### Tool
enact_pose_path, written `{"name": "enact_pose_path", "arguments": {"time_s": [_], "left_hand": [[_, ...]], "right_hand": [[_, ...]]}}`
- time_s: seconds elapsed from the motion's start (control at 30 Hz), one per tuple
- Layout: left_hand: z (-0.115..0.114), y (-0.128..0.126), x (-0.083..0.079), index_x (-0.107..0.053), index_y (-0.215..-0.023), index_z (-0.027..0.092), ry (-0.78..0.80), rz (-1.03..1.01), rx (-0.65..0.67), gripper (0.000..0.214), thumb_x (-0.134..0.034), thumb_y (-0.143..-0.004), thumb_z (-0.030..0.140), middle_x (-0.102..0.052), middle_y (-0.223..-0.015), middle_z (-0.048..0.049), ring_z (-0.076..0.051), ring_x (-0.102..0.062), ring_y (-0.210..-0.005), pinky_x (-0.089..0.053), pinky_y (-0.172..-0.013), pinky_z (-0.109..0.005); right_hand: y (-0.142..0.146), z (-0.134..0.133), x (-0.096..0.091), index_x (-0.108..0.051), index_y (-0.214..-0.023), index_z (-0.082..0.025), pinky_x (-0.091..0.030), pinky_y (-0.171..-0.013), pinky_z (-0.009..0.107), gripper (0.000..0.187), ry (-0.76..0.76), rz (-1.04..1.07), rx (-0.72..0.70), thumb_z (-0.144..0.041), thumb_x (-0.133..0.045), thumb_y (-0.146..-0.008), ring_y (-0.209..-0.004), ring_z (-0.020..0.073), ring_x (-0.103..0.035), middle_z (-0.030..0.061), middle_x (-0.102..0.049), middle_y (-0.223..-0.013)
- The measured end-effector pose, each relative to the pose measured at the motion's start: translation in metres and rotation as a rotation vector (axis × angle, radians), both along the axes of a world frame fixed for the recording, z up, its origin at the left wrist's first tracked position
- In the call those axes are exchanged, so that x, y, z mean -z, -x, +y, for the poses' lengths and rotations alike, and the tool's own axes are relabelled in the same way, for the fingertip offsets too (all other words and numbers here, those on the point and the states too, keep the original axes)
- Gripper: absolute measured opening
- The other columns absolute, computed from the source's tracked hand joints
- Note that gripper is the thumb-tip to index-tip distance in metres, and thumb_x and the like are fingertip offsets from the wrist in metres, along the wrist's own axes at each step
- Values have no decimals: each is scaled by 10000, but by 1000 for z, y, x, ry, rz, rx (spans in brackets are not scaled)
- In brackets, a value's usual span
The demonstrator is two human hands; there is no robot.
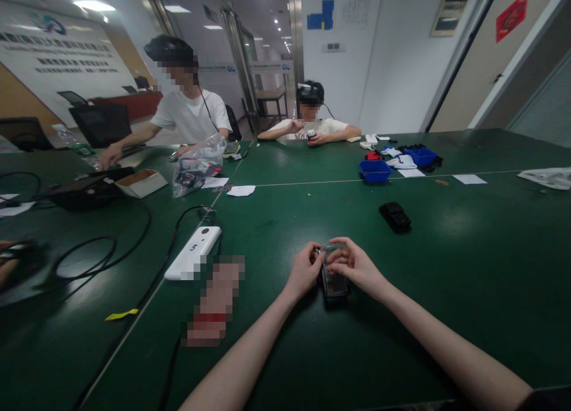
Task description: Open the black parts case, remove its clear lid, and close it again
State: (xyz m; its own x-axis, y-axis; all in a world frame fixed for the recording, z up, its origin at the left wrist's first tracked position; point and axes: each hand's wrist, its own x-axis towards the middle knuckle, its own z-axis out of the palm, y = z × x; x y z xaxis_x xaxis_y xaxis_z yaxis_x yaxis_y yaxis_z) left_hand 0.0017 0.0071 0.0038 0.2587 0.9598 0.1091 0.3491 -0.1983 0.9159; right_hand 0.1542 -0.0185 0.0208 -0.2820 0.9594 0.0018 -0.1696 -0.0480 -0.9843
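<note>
A small dark rectangular device point(334, 285) with a shiny top lies on the green table point(446, 268) in front of me. My left hand point(304, 270) is closed, its fingers pinching at the device's upper left corner. My right hand point(354, 264) curls over the device's far end, fingers bent and pressed on it. Both forearms reach in from the bottom edge. What the fingertips grip at the far end is too small to make out.
A black part point(395, 216) lies to the right beyond my hands. A white power strip point(193, 252) and black cables point(111, 244) lie left. Blue trays point(375, 170) and papers sit farther back. Two people work at the far side, near a plastic bag point(198, 167) and a laptop point(84, 191).
</note>
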Motion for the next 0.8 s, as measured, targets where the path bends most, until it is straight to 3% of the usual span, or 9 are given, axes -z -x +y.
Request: {"name": "enact_pose_path", "arguments": {"time_s": [0.33, 0.6, 0.8], "left_hand": [[0, 0, 0, -554, -853, 141, -2, -2, 1, 181, -476, -814, 300, -538, -631, 18, -103, -475, -564, -339, -535, -206], [-1, 0, -2, -557, -840, 142, 0, -1, -5, 181, -479, -812, 303, -526, -607, 22, -103, -467, -549, -338, -525, -206], [-1, 0, -2, -538, -841, 155, 35, -77, 9, 174, -456, -825, 308, -527, -612, 28, -93, -486, -500, -372, -477, -193]], "right_hand": [[-2, 2, 2, -424, -1052, -230, -480, -686, 276, 471, -26, -51, 15, -148, -662, -654, -699, 111, -598, -33, -600, -763], [-10, 1, -8, -445, -1066, -215, -433, -635, 289, 402, -201, -396, 47, -162, -607, -701, -664, 123, -529, -7, -606, -824], [-15, 3, -6, -514, -1034, -210, -397, -847, 354, 382, -356, -602, 103, -154, -636, -676, -982, 189, -498, 48, -557, -1058]]}}
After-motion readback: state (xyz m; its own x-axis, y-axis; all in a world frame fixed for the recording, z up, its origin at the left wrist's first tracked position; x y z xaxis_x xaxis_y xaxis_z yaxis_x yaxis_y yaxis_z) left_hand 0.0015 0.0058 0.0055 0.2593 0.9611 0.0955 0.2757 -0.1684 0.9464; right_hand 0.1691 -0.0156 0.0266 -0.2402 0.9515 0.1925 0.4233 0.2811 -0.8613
